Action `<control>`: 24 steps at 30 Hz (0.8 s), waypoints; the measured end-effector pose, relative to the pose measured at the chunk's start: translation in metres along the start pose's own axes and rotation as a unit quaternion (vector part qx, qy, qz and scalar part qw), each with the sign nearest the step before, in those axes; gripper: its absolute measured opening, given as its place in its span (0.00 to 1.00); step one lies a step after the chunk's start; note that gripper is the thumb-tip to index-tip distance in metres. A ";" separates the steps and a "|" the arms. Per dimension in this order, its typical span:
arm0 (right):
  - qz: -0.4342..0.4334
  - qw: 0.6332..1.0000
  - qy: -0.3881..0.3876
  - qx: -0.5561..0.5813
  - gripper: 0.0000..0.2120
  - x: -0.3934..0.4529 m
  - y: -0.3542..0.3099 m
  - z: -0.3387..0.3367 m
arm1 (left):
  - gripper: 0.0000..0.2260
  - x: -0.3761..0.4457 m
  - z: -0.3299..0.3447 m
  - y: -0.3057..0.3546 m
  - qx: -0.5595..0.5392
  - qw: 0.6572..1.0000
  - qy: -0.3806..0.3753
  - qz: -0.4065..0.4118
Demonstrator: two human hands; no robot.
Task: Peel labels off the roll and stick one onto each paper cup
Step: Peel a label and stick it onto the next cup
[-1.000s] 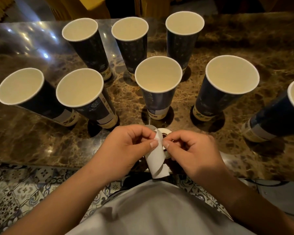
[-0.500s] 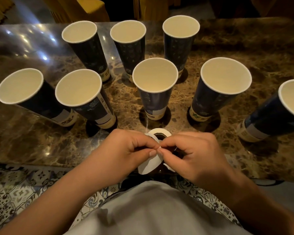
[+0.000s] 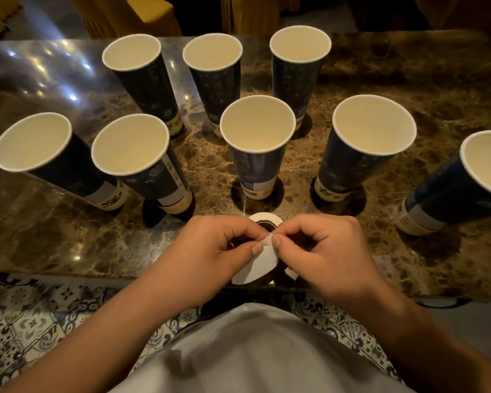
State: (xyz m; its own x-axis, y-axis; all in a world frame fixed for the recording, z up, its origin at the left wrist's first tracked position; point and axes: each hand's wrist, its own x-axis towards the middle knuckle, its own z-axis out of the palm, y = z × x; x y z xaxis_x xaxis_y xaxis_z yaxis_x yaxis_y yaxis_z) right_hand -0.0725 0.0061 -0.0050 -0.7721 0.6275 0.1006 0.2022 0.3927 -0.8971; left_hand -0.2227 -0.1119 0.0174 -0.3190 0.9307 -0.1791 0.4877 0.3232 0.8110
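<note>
Several dark blue paper cups with white insides stand upright on the marble table (image 3: pixel 451 80); the nearest one (image 3: pixel 257 143) is straight ahead of my hands. A white label roll (image 3: pixel 265 217) shows just beyond my fingertips. My left hand (image 3: pixel 213 248) and my right hand (image 3: pixel 321 251) meet over the table's front edge, each pinching the top of a loose white label strip (image 3: pixel 260 263) that curls down between them. The strip's lower end hangs near the table edge. Whether a label is parting from the backing is hidden by my fingers.
Cups stand in two rows: three at the back (image 3: pixel 214 78), the others nearer, with one at the far left (image 3: pixel 40 157) and one at the far right (image 3: pixel 465 177). A yellow chair (image 3: pixel 142 15) sits beyond the table. Patterned floor tiles (image 3: pixel 26 330) lie below the table edge.
My two hands have closed together on the strip's top end. The strip, which hung long and curled a second ago, now bows shorter between my fingers. The view shifted slightly downward.
</note>
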 end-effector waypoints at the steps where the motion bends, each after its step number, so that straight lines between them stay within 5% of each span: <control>1: 0.027 0.999 0.006 0.025 0.06 0.000 0.001 -0.001 | 0.09 0.000 0.001 -0.001 -0.016 1.000 0.004 -0.009; 24: 0.233 0.935 0.064 0.259 0.15 0.010 0.008 -0.008 | 0.20 0.007 -0.005 0.009 -0.064 0.992 0.054 -0.092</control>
State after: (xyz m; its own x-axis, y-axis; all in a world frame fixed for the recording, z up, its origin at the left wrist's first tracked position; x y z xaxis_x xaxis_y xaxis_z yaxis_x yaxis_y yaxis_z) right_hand -0.0742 0.0208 -0.0075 -0.5878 0.7373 -0.3328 0.1551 -0.3010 -0.9409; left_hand -0.2242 -0.1033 0.0260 -0.4826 0.8313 -0.2757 0.3070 0.4553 0.8357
